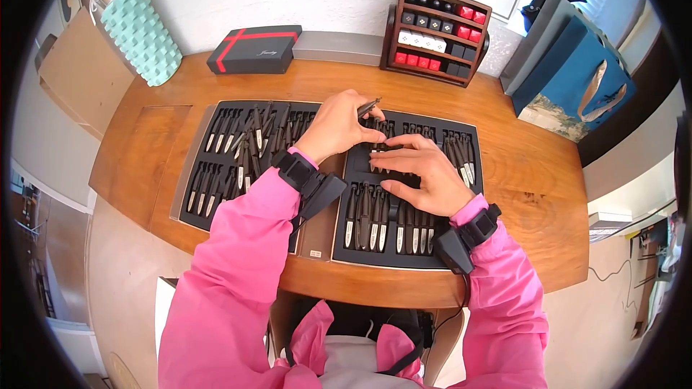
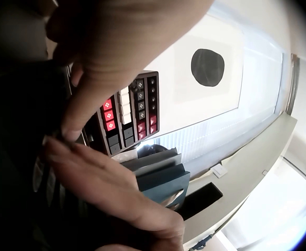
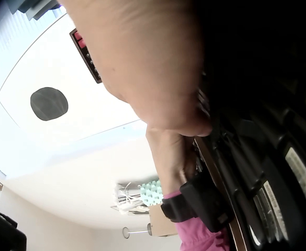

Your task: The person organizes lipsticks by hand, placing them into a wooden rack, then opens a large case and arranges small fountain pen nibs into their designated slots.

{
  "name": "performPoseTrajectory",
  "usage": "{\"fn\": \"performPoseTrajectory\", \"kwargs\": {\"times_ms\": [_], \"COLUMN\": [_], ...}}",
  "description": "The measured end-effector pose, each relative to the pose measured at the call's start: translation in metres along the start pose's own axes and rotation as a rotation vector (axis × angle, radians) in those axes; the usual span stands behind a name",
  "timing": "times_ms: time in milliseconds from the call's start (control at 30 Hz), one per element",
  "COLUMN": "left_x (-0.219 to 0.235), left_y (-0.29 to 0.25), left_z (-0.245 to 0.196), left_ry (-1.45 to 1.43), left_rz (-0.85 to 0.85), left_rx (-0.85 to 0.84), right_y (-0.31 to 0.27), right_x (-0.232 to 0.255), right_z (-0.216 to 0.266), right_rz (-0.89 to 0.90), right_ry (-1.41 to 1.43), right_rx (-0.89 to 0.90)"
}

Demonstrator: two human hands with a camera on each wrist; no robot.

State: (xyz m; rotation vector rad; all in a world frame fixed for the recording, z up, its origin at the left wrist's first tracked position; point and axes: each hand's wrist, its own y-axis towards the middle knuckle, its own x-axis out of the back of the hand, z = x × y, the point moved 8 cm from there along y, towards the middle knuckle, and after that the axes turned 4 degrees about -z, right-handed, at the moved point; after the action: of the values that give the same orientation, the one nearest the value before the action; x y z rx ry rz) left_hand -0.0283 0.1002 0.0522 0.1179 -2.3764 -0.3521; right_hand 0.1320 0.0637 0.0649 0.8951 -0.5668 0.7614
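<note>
A wooden surface (image 1: 530, 202) stands against a pale wall in a bright room. Nearest, two pink sleeves (image 1: 241, 241) reach forward, each with a black strap and camera at the wrist. Between them, an open case lies flat on the surface: a left tray (image 1: 220, 158) and a right tray (image 1: 356, 164), both black and filled with rows of dark, slender pieces with pale labels. In the left tray, several pieces (image 1: 257, 133) lie loosely across the others.

The right hand (image 1: 435, 179) is over the right tray, palm down, its fingers nearly straight and the thumb spread apart; whether the fingertips touch the pieces beneath is unclear. Slightly farther off, the left hand (image 1: 337, 128) has its fingers curled and clamped on one slender dark piece (image 1: 369, 107), held at the far edge of the right tray, its end poking out. The fingertips of the two hands come close together.

Behind the case, toward the back of the surface, sit a black gift box (image 1: 254, 57) with a red ribbon, a dark wooden rack (image 1: 437, 34) of black, white and red cubes, and, at right, a blue paper bag (image 1: 569, 72). A bumpy mint-green vase (image 1: 142, 34) stands at far left. On the wall hangs a white panel with a dark round shape (image 2: 207, 67).
</note>
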Motion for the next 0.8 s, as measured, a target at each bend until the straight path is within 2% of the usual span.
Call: {"fn": "performPoseTrajectory", "kwargs": {"times_ms": [167, 233, 333, 800], "left_x": [-0.002, 0.002, 0.002, 0.007], "left_y": [0.002, 0.003, 0.004, 0.002], "left_z": [0.002, 0.017, 0.013, 0.004], "left_ry": [0.081, -0.086, 0.061, 0.103], "left_rz": [0.025, -0.063, -0.037, -0.062], "left_rx": [-0.039, 0.110, 0.054, 0.100], "right_y": [-0.001, -0.001, -0.001, -0.003], "right_x": [-0.005, -0.005, -0.005, -0.007], "right_z": [-0.005, -0.006, -0.006, -0.007], "right_rz": [0.069, 0.063, 0.057, 0.064], "right_ry": [-0.018, -0.015, -0.006, 0.029], "right_rx": [-0.056, -0.052, -0.058, -0.077]}}
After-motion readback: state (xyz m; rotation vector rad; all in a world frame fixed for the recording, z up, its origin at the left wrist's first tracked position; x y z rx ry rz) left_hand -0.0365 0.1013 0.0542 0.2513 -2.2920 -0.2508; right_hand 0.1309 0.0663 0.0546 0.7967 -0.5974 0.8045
